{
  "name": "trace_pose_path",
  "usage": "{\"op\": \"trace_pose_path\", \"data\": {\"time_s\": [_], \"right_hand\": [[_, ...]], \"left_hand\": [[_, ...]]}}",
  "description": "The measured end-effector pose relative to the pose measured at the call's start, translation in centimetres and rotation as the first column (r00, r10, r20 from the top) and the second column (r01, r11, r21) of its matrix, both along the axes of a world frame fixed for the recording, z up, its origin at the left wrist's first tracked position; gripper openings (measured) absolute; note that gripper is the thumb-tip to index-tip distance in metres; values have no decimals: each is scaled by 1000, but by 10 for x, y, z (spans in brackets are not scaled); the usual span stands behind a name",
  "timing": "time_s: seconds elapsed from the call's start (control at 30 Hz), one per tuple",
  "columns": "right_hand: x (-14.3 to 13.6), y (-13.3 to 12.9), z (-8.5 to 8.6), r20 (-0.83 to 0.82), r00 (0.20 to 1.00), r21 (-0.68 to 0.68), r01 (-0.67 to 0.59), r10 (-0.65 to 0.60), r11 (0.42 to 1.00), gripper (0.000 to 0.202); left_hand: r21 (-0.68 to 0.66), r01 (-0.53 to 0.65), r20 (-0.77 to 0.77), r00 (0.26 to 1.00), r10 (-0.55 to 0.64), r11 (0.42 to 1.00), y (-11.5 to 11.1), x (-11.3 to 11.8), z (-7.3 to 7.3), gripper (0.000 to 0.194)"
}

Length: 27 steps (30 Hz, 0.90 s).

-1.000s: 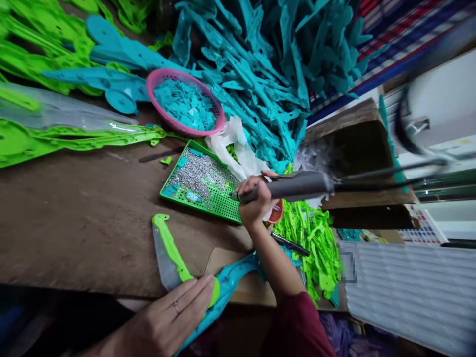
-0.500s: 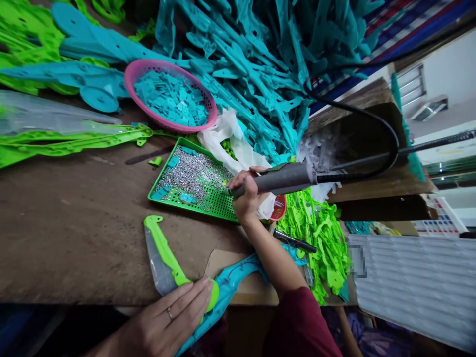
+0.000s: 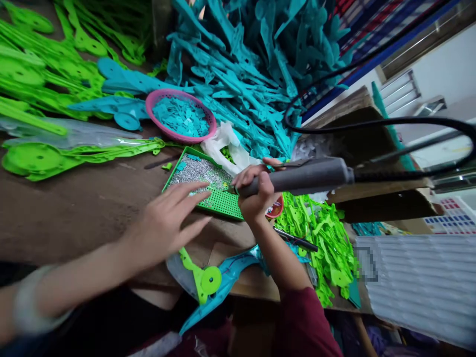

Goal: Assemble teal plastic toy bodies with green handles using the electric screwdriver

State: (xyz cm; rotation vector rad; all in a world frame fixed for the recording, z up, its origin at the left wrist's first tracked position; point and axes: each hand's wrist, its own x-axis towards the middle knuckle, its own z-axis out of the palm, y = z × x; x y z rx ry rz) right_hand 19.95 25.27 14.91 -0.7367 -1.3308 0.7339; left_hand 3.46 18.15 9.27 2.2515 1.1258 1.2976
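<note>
My right hand point(image 3: 256, 191) is wrapped round a grey corded electric screwdriver point(image 3: 301, 177), its tip pointing left over the green perforated tray point(image 3: 226, 204). In the tray lie many small silver screws point(image 3: 203, 171) and a few teal pieces. My left hand point(image 3: 169, 218) is empty, fingers stretched out and apart, just in front of the tray's near edge. Below it, a lime-green part point(image 3: 208, 281) with a round end and a clear blade-like piece point(image 3: 180, 272) rests on a long teal plastic part point(image 3: 234, 277) at the table's front edge.
A pink basket point(image 3: 148, 106) of small teal pieces stands behind the tray. Teal parts point(image 3: 238, 79) are heaped at the back, lime-green parts point(image 3: 320, 238) at right and far left. A black pen-like tool point(image 3: 297, 240) lies beside my right forearm. The screwdriver's black cable point(image 3: 390, 176) runs right.
My left hand has let go of the lime-green part and moved up toward the tray, fingers opening. My right hand still grips the screwdriver, now slightly further right. The view has shifted somewhat.
</note>
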Motion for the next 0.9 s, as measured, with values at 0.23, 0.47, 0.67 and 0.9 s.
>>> {"op": "trace_pose_path", "data": {"time_s": [0.23,0.47,0.67,0.9], "right_hand": [[2,9,1,-82,996,-48,17,-21,999,29],[32,18,-13,-60,986,-111,150,-157,982,32],[44,20,-33,-98,988,-153,103,-119,983,38],[45,30,-47,-91,990,-168,95,-111,981,33]], "left_hand": [[-1,159,-396,907,-146,987,92,26,-21,38],[30,375,-526,794,-305,927,81,59,-38,44],[58,274,-589,786,-188,960,88,53,-29,63],[87,245,-695,709,-117,966,87,54,-27,54]]}}
